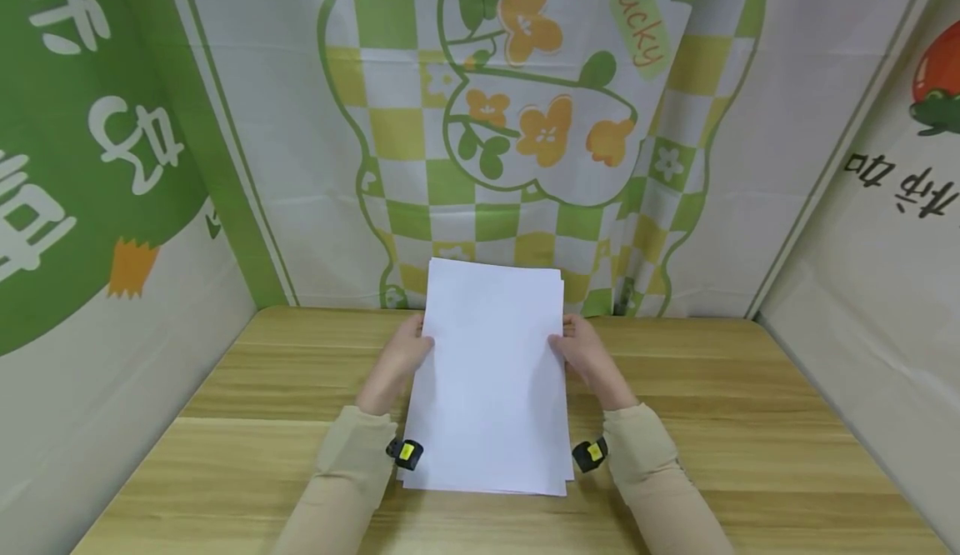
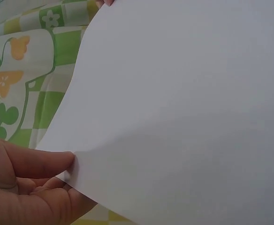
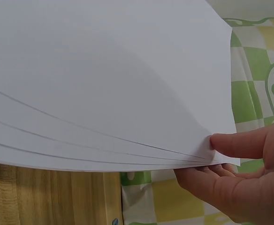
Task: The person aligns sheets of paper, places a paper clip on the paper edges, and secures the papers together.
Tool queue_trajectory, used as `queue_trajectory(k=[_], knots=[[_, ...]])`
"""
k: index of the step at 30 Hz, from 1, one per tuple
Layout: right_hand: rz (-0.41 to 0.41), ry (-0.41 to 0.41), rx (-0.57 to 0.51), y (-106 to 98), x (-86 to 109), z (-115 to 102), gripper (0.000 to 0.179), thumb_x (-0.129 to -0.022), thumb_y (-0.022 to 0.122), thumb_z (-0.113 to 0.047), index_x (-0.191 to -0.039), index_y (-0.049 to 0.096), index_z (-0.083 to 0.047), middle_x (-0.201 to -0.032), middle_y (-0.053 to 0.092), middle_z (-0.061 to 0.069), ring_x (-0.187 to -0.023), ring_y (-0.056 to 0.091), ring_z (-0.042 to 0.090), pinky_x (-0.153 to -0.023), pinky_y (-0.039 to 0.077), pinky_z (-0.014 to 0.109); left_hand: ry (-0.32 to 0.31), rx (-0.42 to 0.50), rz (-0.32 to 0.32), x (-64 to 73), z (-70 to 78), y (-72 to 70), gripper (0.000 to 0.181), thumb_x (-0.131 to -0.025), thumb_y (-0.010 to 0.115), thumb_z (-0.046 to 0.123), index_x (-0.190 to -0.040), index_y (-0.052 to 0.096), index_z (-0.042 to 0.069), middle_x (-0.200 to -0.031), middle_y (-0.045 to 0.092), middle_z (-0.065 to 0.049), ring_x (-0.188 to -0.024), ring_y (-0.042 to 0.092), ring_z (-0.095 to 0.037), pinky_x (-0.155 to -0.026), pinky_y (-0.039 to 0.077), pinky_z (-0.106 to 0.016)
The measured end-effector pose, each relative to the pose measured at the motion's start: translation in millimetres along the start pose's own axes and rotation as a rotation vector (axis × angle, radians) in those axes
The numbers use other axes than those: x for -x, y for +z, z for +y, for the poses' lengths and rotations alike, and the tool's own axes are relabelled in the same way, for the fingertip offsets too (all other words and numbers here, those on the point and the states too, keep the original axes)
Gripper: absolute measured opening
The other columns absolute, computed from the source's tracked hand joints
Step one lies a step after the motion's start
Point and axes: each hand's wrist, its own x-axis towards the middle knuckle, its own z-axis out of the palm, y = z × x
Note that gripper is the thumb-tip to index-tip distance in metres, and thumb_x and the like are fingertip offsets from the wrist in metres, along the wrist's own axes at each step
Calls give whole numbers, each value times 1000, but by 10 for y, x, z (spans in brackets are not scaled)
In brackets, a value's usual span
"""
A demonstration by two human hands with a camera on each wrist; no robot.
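Observation:
A stack of white paper sheets (image 1: 491, 388) stands between both hands over the wooden table, its upper part raised toward the curtain. My left hand (image 1: 401, 353) pinches the stack's left edge, thumb on the front face and fingers behind. On the opposite edge my right hand (image 1: 588, 355) does the same. Up close in the left wrist view, the left thumb presses on the paper (image 2: 174, 103) near a corner. In the right wrist view several sheets (image 3: 104, 84) fan slightly apart along the edge, and the right hand (image 3: 249, 173) grips them together near the corner.
The wooden table (image 1: 712, 422) spreads around the stack. Behind it hangs a green and yellow checkered curtain (image 1: 405, 130) with orange flowers. Printed fabric walls, a left one (image 1: 75, 163) and a right one (image 1: 877, 305), stand at the sides. Small black cameras sit on both wrists.

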Motion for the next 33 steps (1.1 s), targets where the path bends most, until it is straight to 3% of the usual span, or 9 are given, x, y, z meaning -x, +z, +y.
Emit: queue_trajectory(k=[6, 14, 23, 33], knots=[[19, -18, 5, -7, 14, -52, 38, -97, 47, -9, -132, 38, 2, -133, 49, 27, -117, 52, 37, -84, 49, 39, 55, -26, 14, -1, 61, -12, 45, -91, 36, -3, -136, 36, -9, -134, 46, -29, -122, 47, -41, -101, 39, -54], [33, -50, -7, -33, 31, -64, 33, -97, 47, -8, -128, 41, 2, -131, 51, 28, -114, 55, 36, -83, 50, 38, 53, -39, 20, 25, 129, -22, 45, -94, 37, -1, -138, 34, -8, -135, 45, -29, -122, 47, -40, -102, 39, -53], [54, -116, -24, -41, 70, -100, 34, -96, 48, -5, -127, 39, 4, -132, 50, 29, -119, 52, 38, -95, 46, 45, 94, 2, 36, 57, 203, 2, 43, -93, 40, -3, -134, 36, -12, -132, 46, -32, -120, 48, -42, -102, 39, -52], [86, -145, -94, -43, 98, -170, 34, -96, 48, -6, -128, 39, 2, -134, 49, 27, -120, 51, 37, -96, 45, 46, 113, 60, 45, 93, 232, -13, 42, -97, 39, 1, -138, 35, -6, -131, 49, -28, -120, 50, -38, -103, 39, -50]])
